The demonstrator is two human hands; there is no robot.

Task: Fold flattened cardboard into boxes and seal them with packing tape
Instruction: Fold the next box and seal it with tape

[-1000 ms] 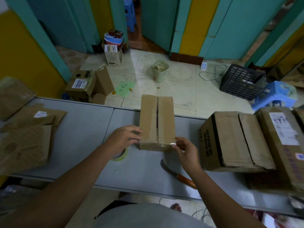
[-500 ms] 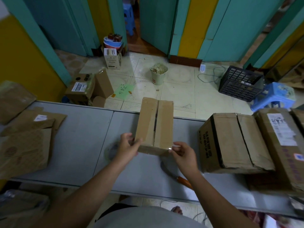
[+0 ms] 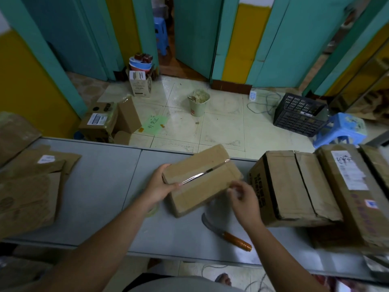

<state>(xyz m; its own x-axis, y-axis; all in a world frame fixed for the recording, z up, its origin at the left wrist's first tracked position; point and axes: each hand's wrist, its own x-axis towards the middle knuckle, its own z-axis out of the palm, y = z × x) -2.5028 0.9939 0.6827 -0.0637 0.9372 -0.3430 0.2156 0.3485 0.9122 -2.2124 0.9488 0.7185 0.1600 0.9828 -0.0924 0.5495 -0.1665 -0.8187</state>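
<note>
Gripping the left end of a small cardboard box [image 3: 202, 180], the left hand [image 3: 157, 186] holds it tilted over the grey surface [image 3: 101, 197], with shiny tape [image 3: 200, 174] along its top seam. The right hand [image 3: 244, 199] is blurred, its fingers curled at the box's near right edge; whether it pinches anything cannot be told. A knife [image 3: 227, 234] lies just below, and flattened cardboard [image 3: 27, 197] sits at the far left.

At the table [image 3: 94, 186] there are one small taped box [image 3: 202, 182], three larger cartons [image 3: 294, 186] [image 3: 355, 207] [image 3: 379, 163], one knife [image 3: 237, 242] and a stack of flattened cardboard [image 3: 27, 197] whose sheets cannot be counted. Beyond the table's far edge stand two blue stools [image 3: 341, 127] [image 3: 161, 32], one black crate [image 3: 299, 114] and one bin [image 3: 199, 102].
</note>
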